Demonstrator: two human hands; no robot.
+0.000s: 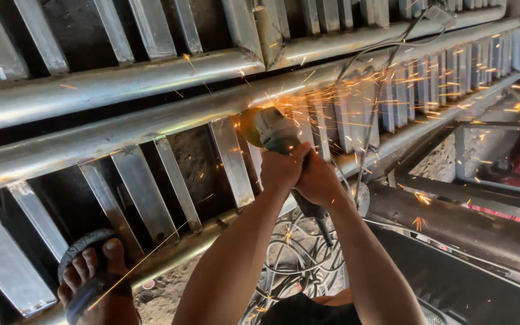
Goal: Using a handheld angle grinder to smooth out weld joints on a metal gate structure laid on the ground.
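A metal fabrication workshop: long steel pipes welded to rows of flat slats form a gate-like frame lying across the scene. An angle grinder throws orange sparks to the far right. Tangled cables lie on the dirt floor near the middle, and a sandalled foot rests on the frame at near left.

Dirt floor under a steel slatted frame, tangled cables beside it.
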